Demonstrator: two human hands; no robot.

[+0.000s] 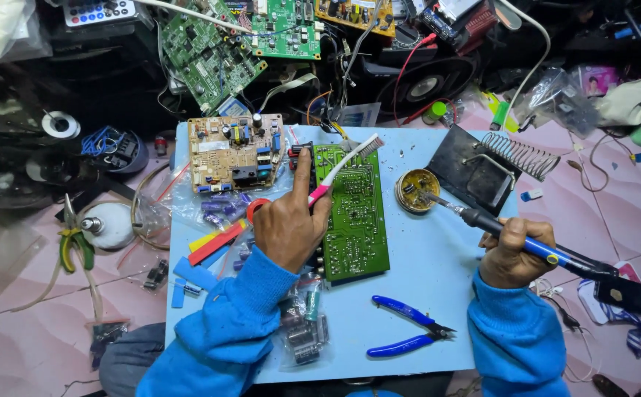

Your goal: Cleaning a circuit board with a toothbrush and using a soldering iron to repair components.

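Blue-handled soldering iron [511, 234], tip up-left

Electronics repair workshop, cluttered blue desk [423, 294], green circuit board [353, 213] at centre, soldering iron stand [497, 165] at 2 o'clock, loose boards [210, 51] at 11 o'clock, blue cutters [408, 334] at 6 o'clock
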